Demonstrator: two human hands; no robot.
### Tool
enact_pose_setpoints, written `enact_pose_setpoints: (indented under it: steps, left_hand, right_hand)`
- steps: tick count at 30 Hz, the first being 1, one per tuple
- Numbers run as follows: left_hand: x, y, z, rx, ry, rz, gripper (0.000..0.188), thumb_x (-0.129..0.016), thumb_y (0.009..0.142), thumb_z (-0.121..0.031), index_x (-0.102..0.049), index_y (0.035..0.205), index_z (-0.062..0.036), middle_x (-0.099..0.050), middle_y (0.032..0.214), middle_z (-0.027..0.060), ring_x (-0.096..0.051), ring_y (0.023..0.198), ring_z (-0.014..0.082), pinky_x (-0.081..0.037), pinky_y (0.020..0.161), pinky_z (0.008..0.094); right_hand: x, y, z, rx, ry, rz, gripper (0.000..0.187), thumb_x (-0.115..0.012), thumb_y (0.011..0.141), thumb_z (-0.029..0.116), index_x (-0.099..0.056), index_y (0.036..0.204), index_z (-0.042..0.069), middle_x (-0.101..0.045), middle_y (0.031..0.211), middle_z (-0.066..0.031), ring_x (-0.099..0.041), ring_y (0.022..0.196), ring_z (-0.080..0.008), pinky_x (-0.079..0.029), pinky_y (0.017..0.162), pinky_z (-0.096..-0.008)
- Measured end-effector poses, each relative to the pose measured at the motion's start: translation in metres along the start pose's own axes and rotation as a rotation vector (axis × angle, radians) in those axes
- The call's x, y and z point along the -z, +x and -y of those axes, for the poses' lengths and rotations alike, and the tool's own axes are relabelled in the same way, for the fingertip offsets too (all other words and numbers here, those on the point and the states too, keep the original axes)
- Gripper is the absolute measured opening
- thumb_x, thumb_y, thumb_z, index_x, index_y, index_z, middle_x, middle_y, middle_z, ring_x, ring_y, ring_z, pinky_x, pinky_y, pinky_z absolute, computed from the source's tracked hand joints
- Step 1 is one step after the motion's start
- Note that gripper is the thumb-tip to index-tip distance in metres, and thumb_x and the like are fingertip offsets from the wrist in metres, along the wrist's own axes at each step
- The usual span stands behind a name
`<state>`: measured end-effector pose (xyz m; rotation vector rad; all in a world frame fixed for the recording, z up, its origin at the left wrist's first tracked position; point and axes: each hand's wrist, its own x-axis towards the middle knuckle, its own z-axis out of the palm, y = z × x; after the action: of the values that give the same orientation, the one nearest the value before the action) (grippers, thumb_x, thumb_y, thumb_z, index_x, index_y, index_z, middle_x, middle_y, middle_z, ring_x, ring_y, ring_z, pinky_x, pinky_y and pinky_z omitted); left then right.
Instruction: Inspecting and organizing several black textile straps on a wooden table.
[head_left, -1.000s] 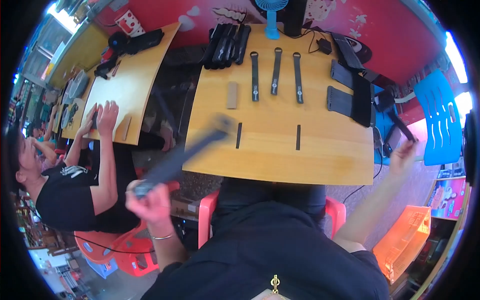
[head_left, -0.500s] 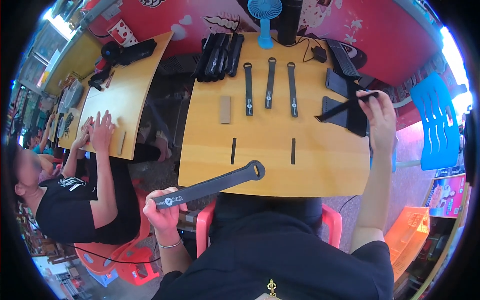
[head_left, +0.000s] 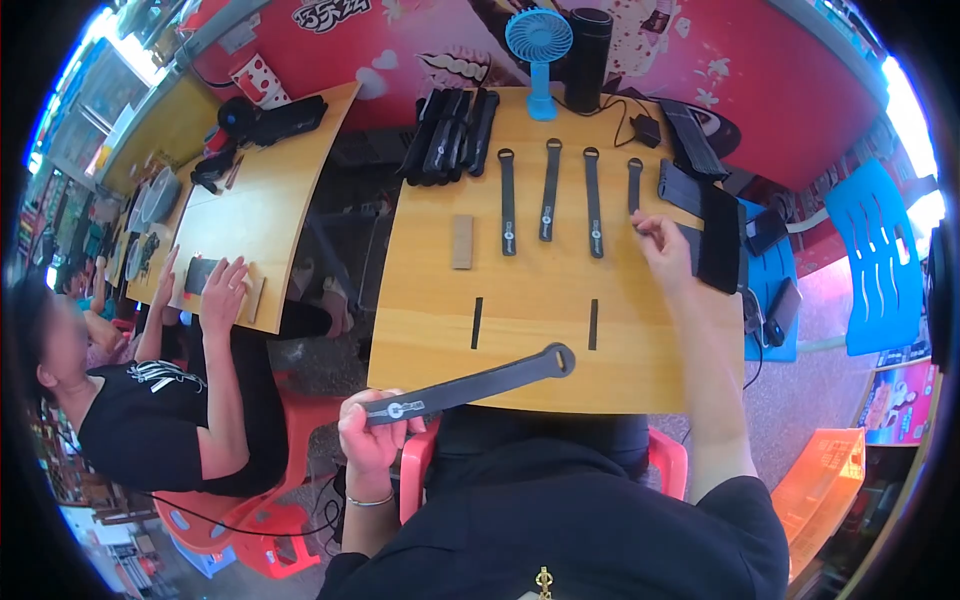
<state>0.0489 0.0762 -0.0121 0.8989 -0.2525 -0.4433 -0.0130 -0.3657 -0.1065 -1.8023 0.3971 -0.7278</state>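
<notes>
- Left hand (head_left: 372, 432) grips a long black strap (head_left: 470, 385) at the wooden table's (head_left: 530, 300) near edge.
- Right hand (head_left: 662, 245) pinches a short strap (head_left: 634, 180), fourth in the far row.
- I judge laying-out is under way; next comes aligning it.

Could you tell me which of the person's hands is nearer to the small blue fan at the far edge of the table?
The right. The right hand lies far up the table beside the row of straps, below and right of the blue fan. The left hand is off the near edge, gripping a long black strap.
</notes>
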Motion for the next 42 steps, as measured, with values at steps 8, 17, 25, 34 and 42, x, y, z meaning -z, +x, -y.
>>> enact_pose_setpoints:
  steps: [8, 17, 25, 34, 42]
  left_hand:
    - [-0.029, 0.011, 0.009, 0.076, 0.112, 0.161, 0.041, -0.037, 0.090, -0.031, -0.038, 0.056, -0.0076, -0.047, 0.050, 0.0141, -0.053, 0.052, 0.0289, -0.046, 0.054, 0.0374]
    - [-0.058, 0.013, 0.022, 0.184, 0.162, 0.311, 0.037, -0.037, 0.093, -0.027, -0.042, 0.063, -0.0046, -0.052, 0.056, 0.0146, -0.058, 0.061, 0.0267, -0.050, 0.062, 0.0371]
    - [-0.069, 0.009, 0.031, 0.185, 0.138, 0.520, 0.035, -0.043, 0.096, -0.030, -0.044, 0.074, -0.0031, -0.058, 0.076, 0.0132, -0.058, 0.072, 0.0189, -0.049, 0.069, 0.0313]
    - [-0.065, 0.005, 0.029, -0.047, 0.221, 0.445, 0.046, -0.078, 0.071, 0.000, -0.051, 0.108, 0.0026, -0.055, 0.109, 0.0132, -0.059, 0.099, 0.0194, -0.049, 0.084, 0.0281]
    - [-0.068, -0.001, 0.029, -0.127, 0.244, 0.467, 0.035, -0.068, 0.076, 0.009, -0.055, 0.108, 0.0054, -0.056, 0.107, 0.0144, -0.059, 0.105, 0.0233, -0.051, 0.087, 0.0317]
  right_hand:
    - [0.000, -0.033, 0.063, 0.259, -0.621, 0.103, 0.033, -0.052, 0.072, -0.008, -0.055, 0.103, 0.005, -0.060, 0.113, -0.0128, -0.050, 0.119, -0.0283, -0.039, 0.099, -0.0336]
    - [-0.034, -0.095, 0.194, 0.501, -0.442, 0.139, 0.041, -0.074, 0.072, 0.022, -0.059, 0.106, 0.006, -0.060, 0.113, -0.0094, -0.054, 0.108, -0.0291, -0.040, 0.095, -0.0393]
    - [-0.058, -0.125, 0.201, 0.327, -0.330, 0.442, 0.042, -0.077, 0.066, 0.014, -0.062, 0.104, 0.006, -0.065, 0.094, -0.0107, -0.061, 0.088, -0.0274, -0.048, 0.079, -0.0366]
    - [-0.063, -0.145, 0.191, 0.126, -0.134, 0.492, 0.031, -0.071, 0.077, 0.016, -0.063, 0.105, 0.007, -0.065, 0.092, -0.0098, -0.063, 0.084, -0.0260, -0.048, 0.073, -0.0328]
    - [-0.066, -0.155, 0.188, -0.099, 0.054, 0.511, 0.030, -0.070, 0.079, 0.014, -0.062, 0.106, 0.004, -0.065, 0.098, -0.0121, -0.063, 0.092, -0.0269, -0.050, 0.080, -0.0328]
